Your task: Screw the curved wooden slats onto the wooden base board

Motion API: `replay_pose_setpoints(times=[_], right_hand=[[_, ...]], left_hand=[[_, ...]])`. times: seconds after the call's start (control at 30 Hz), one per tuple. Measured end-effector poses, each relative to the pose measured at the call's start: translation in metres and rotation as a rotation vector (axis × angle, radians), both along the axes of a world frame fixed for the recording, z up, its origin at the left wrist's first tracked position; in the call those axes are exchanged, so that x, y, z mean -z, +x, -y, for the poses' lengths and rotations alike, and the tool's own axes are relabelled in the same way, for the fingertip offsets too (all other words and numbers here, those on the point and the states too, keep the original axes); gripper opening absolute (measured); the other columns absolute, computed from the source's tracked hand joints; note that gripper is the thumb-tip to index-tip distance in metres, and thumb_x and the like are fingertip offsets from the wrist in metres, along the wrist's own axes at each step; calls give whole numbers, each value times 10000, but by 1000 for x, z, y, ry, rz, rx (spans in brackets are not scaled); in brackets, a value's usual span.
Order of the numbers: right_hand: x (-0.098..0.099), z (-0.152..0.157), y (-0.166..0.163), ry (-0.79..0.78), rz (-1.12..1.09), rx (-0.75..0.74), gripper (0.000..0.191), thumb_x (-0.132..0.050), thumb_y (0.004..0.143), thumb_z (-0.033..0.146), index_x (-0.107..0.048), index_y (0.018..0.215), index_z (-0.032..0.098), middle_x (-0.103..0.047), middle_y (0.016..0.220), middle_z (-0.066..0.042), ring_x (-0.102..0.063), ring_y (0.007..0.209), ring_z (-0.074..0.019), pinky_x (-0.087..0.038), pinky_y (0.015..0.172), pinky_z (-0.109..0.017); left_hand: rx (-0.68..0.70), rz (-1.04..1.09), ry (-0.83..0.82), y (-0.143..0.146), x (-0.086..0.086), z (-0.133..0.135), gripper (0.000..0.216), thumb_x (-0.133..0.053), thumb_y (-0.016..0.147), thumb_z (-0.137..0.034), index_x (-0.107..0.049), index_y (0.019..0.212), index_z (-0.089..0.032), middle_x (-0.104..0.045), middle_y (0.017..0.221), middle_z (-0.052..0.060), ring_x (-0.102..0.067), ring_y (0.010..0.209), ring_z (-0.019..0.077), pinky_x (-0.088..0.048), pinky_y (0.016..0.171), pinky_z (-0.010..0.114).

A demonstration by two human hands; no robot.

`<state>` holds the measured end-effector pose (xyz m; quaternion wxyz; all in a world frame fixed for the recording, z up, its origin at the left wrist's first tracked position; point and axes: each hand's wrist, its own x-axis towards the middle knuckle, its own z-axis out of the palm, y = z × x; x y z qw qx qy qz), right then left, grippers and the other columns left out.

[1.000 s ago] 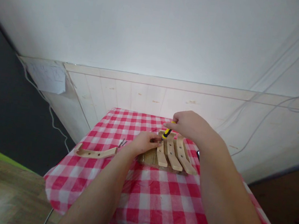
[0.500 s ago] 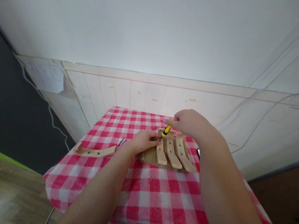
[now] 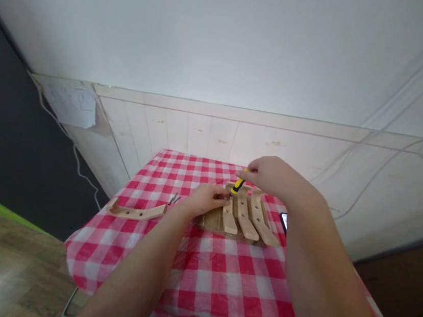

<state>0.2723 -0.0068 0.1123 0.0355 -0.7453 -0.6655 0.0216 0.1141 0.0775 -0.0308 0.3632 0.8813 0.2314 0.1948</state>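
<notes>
A wooden assembly of three pale slats on a darker board lies on the red-and-white checked tablecloth. My right hand is closed round a yellow-and-black screwdriver, its tip pointing down at the left slat's far end. My left hand rests at the board's left edge, fingers pinched right beside the screwdriver tip; what they pinch is too small to make out.
A loose curved wooden slat with holes lies at the table's left side, with a few small dark screws beside it. A dark phone edge shows right of the assembly. White panelled wall stands behind; cables hang along it.
Both hands keep their places at the slat's end. The view has shifted slightly; nothing on the table has moved.
</notes>
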Motion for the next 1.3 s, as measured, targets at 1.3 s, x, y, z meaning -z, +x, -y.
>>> replay_pose_setpoints(times=[1.3], right_hand=[[-8, 12, -9, 9, -99, -140, 273, -501, 853, 259, -721, 1009, 222, -724, 921, -40, -616, 775, -158, -416, 664, -256]], left_hand=[[156, 57, -259, -9, 2, -9, 385, -612, 786, -161, -650, 1168, -188, -699, 1085, 61, -638, 983, 191, -483, 917, 347]])
